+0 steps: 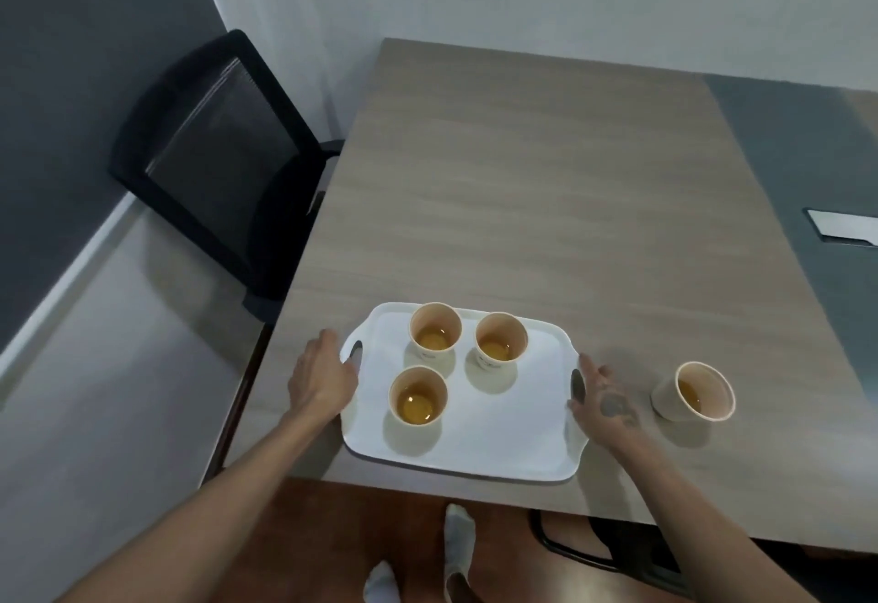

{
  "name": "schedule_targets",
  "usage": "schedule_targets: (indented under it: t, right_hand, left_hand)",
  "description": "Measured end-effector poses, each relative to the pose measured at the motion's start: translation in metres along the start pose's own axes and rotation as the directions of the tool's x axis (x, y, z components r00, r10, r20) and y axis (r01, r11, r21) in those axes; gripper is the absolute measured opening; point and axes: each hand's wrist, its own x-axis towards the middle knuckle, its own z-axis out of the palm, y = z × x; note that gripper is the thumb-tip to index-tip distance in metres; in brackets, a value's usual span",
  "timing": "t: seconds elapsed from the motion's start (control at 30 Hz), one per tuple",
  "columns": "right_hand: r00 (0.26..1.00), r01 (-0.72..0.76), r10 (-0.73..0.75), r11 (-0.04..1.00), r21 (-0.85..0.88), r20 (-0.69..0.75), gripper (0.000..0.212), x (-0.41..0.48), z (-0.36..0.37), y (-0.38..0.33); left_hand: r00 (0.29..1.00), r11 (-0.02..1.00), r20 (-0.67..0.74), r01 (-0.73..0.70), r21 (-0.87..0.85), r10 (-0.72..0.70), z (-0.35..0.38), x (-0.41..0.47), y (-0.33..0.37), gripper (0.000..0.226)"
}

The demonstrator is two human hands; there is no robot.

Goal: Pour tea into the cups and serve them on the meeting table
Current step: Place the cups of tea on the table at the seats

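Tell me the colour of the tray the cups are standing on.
The tray is plain white, with no pattern, seen clearly in the head view.

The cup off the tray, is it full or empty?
Partly filled: the cup stands upright on the table, amber tea low inside.

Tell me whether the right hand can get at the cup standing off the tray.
Probably yes. The right hand rests at the tray's right handle, and the cup stands just to its right on bare table with nothing between them.
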Motion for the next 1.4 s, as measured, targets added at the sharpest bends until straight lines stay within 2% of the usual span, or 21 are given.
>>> schedule_targets:
  t: [0.07,0.17,0.3,0.43,0.57,0.67,0.73,0.93,1.1,1.27,1.4]
  right_hand:
    - [0.998,-0.002,0.005,0.999,0.050,-0.060,0.051,0.003,-0.001,0.002]
    - [0.997,0.036,-0.032,0.997,0.065,-0.063,0.051,0.007,0.003,0.000]
    - [0.999,0.035,-0.032,0.997,0.068,-0.044,0.060,0.007,0.004,-0.002]
    - [0.999,0.013,-0.011,1.000,0.027,-0.042,0.059,0.008,0.006,-0.002]
    - [0.998,0.019,-0.015,0.998,0.053,-0.063,0.062,0.008,0.006,0.001]
    - [0.996,0.032,-0.027,0.998,0.056,-0.091,0.063,0.008,0.007,0.000]
    - [0.996,0.031,-0.026,0.998,0.055,-0.087,0.063,0.008,0.007,-0.001]
    - [0.997,0.007,-0.001,0.997,0.074,-0.075,0.058,0.007,0.005,-0.005]
    - [0.996,0.005,0.005,0.994,0.113,-0.088,0.063,0.006,0.006,-0.005]
    - [0.998,-0.011,0.019,0.991,0.136,-0.058,0.051,0.006,0.004,-0.004]
    - [0.996,0.003,0.008,0.993,0.117,-0.091,0.062,0.007,0.008,-0.001]
  left_hand:
    - [0.992,0.986,-0.022,-0.126,-0.106,0.124,-0.009,0.000,0.020,0.050]
    - [0.952,0.934,0.053,-0.283,-0.219,0.301,-0.021,0.000,0.054,0.070]
    - [0.873,0.900,0.219,-0.412,-0.143,0.435,-0.024,0.001,0.088,0.095]
    - [0.848,0.899,0.341,-0.438,0.019,0.406,-0.015,0.009,0.099,0.108]
    - [0.858,0.878,0.294,-0.467,0.103,0.421,-0.007,0.007,0.106,0.092]
    - [0.864,0.874,0.255,-0.472,0.116,0.433,-0.009,0.006,0.107,0.071]
    - [0.869,0.875,0.231,-0.470,0.112,0.438,-0.013,0.008,0.104,0.066]
    - [0.902,0.899,0.122,-0.427,0.101,0.415,-0.049,0.034,0.099,0.088]
    - [0.932,0.929,0.082,-0.360,0.082,0.354,-0.067,0.070,0.091,0.093]
    - [0.942,0.942,0.079,-0.331,0.058,0.326,-0.074,0.107,0.081,0.075]
    - [0.949,0.948,0.044,-0.313,0.057,0.311,-0.073,0.130,0.074,0.065]
